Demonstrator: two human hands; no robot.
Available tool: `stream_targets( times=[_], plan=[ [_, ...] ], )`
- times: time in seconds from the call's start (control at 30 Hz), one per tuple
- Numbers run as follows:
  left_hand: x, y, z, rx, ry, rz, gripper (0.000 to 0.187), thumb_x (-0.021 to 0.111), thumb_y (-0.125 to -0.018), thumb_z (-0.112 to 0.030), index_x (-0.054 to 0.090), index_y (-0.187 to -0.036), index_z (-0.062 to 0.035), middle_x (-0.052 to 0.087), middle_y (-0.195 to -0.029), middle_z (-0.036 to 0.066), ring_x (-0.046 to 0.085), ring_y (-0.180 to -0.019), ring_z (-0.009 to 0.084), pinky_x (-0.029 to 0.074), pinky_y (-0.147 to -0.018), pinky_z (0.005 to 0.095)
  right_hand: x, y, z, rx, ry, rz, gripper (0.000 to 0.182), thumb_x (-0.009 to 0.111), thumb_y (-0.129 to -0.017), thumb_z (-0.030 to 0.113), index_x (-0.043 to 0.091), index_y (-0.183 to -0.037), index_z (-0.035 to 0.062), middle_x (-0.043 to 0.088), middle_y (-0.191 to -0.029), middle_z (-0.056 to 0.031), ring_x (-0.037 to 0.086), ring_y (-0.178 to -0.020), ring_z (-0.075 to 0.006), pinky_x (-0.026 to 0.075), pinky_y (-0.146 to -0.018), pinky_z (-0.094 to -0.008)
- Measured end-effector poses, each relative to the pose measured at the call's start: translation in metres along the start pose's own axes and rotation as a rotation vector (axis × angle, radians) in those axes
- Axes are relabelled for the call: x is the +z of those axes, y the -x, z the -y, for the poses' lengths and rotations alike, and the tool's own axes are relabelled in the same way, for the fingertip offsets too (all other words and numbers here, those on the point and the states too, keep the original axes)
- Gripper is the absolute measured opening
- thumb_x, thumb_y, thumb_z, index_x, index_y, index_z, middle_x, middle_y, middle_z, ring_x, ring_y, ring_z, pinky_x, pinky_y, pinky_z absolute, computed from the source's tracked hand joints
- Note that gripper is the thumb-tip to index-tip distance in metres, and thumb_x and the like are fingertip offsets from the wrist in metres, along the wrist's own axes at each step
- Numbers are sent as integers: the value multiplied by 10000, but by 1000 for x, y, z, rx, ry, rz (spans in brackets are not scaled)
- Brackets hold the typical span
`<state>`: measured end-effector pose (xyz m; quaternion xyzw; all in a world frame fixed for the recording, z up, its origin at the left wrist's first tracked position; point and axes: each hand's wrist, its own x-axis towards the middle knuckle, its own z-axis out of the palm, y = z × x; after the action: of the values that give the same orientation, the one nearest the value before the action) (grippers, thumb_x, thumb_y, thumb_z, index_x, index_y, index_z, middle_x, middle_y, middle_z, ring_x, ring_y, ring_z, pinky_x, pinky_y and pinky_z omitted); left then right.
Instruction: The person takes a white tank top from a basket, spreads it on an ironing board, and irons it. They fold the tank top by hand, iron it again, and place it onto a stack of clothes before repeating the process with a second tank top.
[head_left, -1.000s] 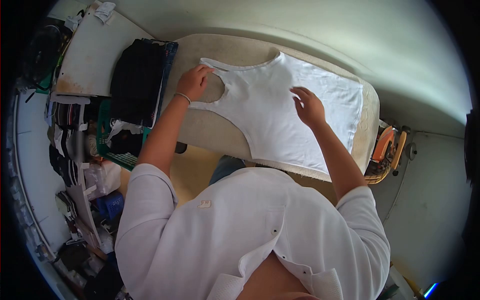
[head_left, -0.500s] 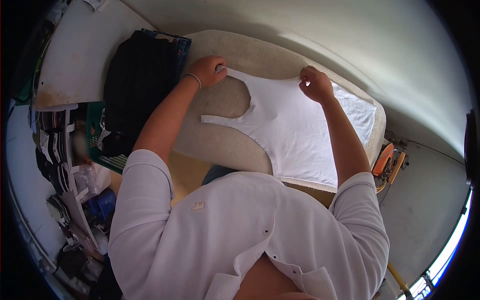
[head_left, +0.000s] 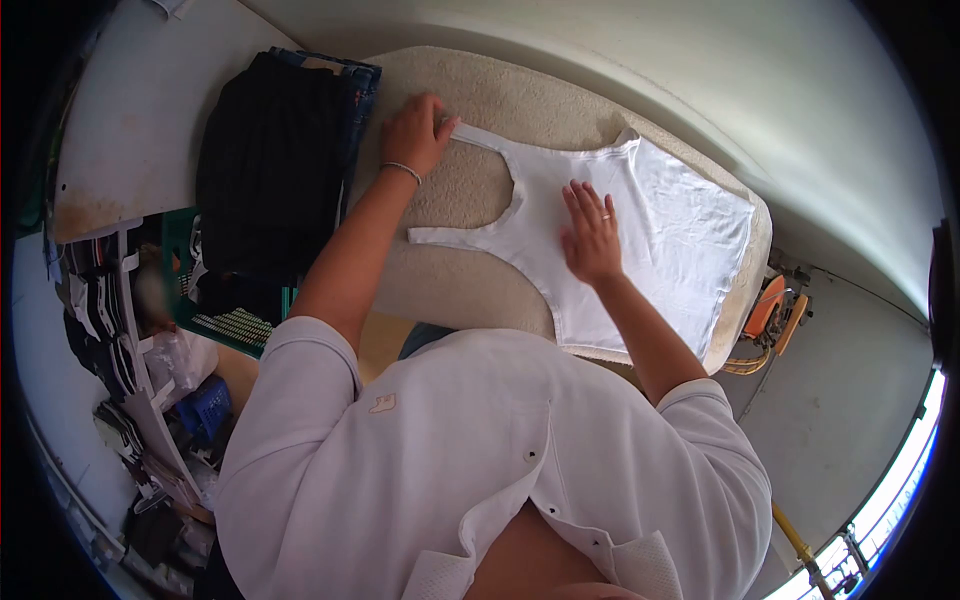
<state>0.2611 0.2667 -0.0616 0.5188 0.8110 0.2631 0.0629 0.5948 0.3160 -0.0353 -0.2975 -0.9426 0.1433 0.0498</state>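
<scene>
A white tank top [head_left: 590, 310] lies spread on a beige padded board [head_left: 440, 285], its straps pointing left and its hem to the right. At the end of the far strap, my left hand [head_left: 414, 137] is closed with the strap between thumb and fingers. My right hand [head_left: 592, 238] rests flat on the body of the top, fingers stretched out and holding nothing. A raised fold runs down the fabric just right of that hand, from the far edge. The near strap lies loose on the board.
Left of the board is a stack of dark folded clothes [head_left: 270, 165], above a green plastic basket [head_left: 180, 270]. Shelves with folded garments [head_left: 100, 310] and a blue basket [head_left: 205, 410] stand at far left. An orange object [head_left: 765, 308] hangs past the board's right end.
My right hand has let go of the top's far edge and moved nearer and left, now flat on the fabric. A fold has formed in the cloth. My left hand stays at the strap.
</scene>
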Motion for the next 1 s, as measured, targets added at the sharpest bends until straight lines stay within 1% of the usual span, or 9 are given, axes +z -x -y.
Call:
stream_targets(
  times=[0.03,0.1,0.27,0.57,0.67,0.73,0.83,0.93,1.0],
  plan=[
    [-1,6,-3,-4,5,5,351,660,-840,-389,512,-988,-107,580,-918,101,609,-862,328,467,-727,454,7,7,8,33,9,8,764,521,-891,397,222,-1499,43,206,-1567,-134,168,-1458,-297,100,-1148,-564],
    [-6,26,-14,48,62,-95,355,646,-845,-401,509,-983,-104,569,-925,95,593,-856,318,444,-725,463,9,7,16,91,66,64,847,537,-878,458,170,-1508,27,146,-1583,-143,118,-1470,-298,79,-1144,-580],
    [-29,127,-59,205,-90,105,345,651,-840,-393,520,-968,-101,554,-971,89,578,-897,304,432,-723,457,15,16,22,137,27,34,868,511,-883,486,144,-1506,5,129,-1583,-161,87,-1473,-309,33,-1146,-573],
    [-55,163,-34,-327,-221,285,369,679,-832,-408,546,-970,-92,567,-905,112,597,-829,316,469,-681,412,20,29,22,102,72,49,904,505,-878,541,139,-1506,3,119,-1584,-160,91,-1473,-301,53,-1132,-605],
    [-58,152,-16,-429,106,377,338,713,-821,-350,586,-937,-60,625,-818,108,631,-726,281,486,-642,377,21,30,23,96,86,42,906,499,-876,553,142,-1507,10,126,-1583,-157,94,-1473,-299,58,-1132,-606],
    [-51,156,18,-556,670,278,281,740,-800,-226,596,-935,-26,639,-726,96,624,-667,223,488,-630,339,19,28,23,102,98,39,905,497,-875,558,145,-1509,17,130,-1582,-155,95,-1473,-296,61,-1133,-605],
    [-55,158,34,-438,730,333,237,726,-802,-157,589,-952,-35,657,-771,78,620,-668,175,494,-642,329,15,30,25,115,79,48,902,489,-877,562,122,-1518,45,109,-1590,-139,77,-1476,-285,58,-1135,-606],
    [-56,160,13,-386,332,334,222,704,-804,-143,587,-971,-56,651,-798,67,624,-685,187,500,-660,329,18,34,20,92,96,-48,802,515,-884,509,231,-1504,86,200,-1566,-122,167,-1456,-277,107,-1144,-573],
    [-62,156,1,-378,286,343,214,690,-804,-141,588,-975,-62,648,-805,76,629,-697,202,503,-666,334,21,42,16,-61,-7,-107,568,570,-888,359,461,-1398,134,420,-1420,-112,380,-1331,-284,264,-1107,-495]
  ],
)
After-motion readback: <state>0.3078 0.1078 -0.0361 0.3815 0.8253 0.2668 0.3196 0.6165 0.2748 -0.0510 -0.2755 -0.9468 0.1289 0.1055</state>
